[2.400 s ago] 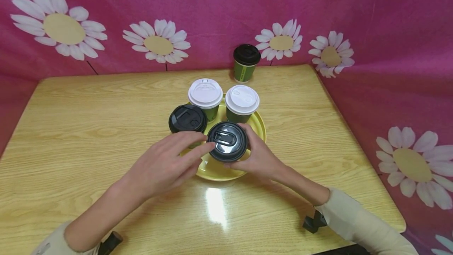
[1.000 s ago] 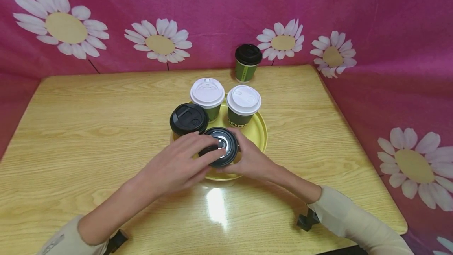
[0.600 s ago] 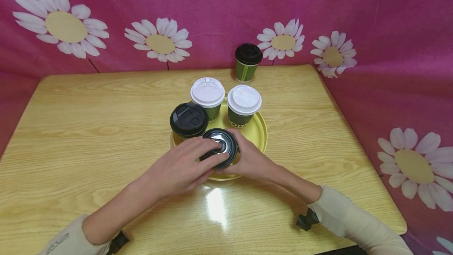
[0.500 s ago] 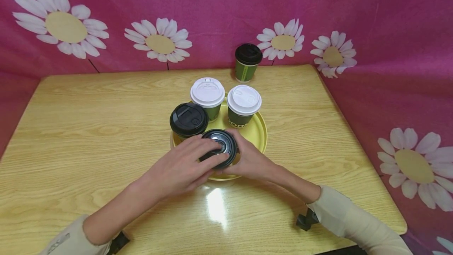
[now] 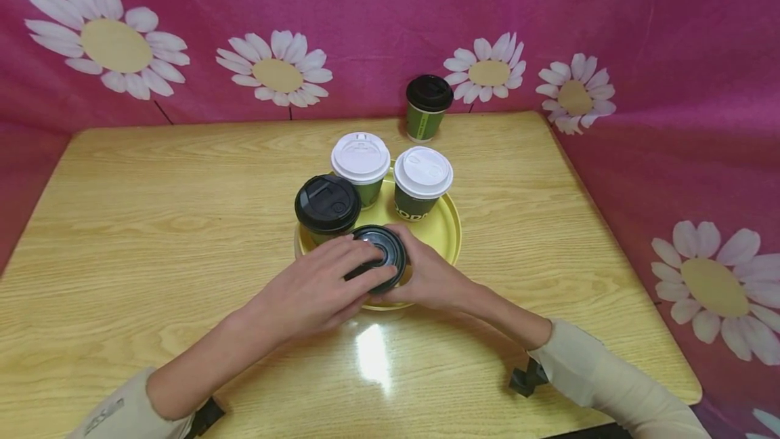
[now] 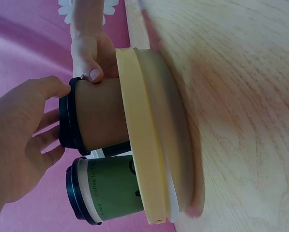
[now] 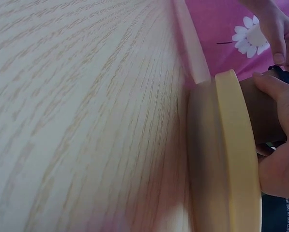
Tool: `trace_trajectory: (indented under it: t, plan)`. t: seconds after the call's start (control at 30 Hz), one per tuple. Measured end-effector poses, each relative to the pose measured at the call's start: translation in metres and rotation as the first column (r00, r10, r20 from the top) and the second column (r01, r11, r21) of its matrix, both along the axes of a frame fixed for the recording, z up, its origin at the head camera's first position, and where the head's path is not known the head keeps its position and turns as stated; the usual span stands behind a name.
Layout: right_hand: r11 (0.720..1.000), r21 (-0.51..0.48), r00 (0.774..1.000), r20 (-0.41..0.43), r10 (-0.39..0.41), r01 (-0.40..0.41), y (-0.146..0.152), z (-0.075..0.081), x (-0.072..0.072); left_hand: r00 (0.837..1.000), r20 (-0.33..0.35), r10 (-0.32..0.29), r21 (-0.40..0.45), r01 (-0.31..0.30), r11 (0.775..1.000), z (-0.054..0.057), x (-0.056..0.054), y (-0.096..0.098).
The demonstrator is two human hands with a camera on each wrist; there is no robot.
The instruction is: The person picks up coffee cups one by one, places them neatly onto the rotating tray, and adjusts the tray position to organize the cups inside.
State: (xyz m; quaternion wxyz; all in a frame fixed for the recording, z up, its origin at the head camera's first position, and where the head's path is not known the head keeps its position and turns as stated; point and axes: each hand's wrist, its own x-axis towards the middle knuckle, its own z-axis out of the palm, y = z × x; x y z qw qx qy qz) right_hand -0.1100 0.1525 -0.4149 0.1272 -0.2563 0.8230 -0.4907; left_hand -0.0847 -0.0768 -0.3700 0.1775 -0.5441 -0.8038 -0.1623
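Note:
My right hand [image 5: 426, 269] wraps thumb and fingers round a brown paper coffee cup [image 6: 100, 113], upright at the near side of a round yellow tray [image 5: 453, 236]. Over the cup's black lid [image 5: 382, 244] comes my left hand [image 5: 311, 286]. Its digits touch the lid's top and grip its rim from opposite sides, as the left wrist view shows, with a gap under the palm. Just left of it stands a green cup with a black lid [image 5: 328, 203]. Two cups with white lids [image 5: 361, 156] [image 5: 423, 171] are behind on the tray. The right fingertips are mostly hidden.
Off the tray, near the table's back edge, stands another green cup with a black lid [image 5: 426, 108]. The wooden table [image 5: 152, 222] meets a pink cloth printed with daisies [image 5: 378, 32] at the back and right. The tray's raised rim [image 7: 238, 159] lies close below the right hand.
The left hand has moved right, its fingers coming from the lid's edge to over the lid. The gripped cup and right hand have shifted slightly left and nearer. Little differs in the last half second.

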Motion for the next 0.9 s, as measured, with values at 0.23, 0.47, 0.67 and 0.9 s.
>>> trace_trajectory:
  t: [0.23,0.47,0.67,0.9]
  plan:
    - [0.999,0.037,0.999,-0.045,0.013,-0.011,-0.0001,-0.0002,-0.0003,1.000,-0.021,0.001,-0.008,-0.001,1.000,-0.0020,0.0003,-0.0006]
    - [0.998,0.059,0.999,-0.050,0.012,-0.009,-0.0003,0.0003,0.0003,1.000,-0.026,0.013,-0.027,-0.014,1.000,-0.0020,0.0010,-0.0009]
    - [0.999,0.051,0.999,-0.040,0.015,-0.013,-0.0001,-0.0012,-0.0006,0.999,-0.029,0.026,-0.036,-0.028,0.999,-0.0013,0.0021,-0.0006]
    - [0.999,0.047,0.999,-0.045,0.016,-0.013,0.0010,-0.0024,-0.0009,0.999,-0.027,0.035,-0.029,-0.036,0.999,-0.0018,0.0022,-0.0006]
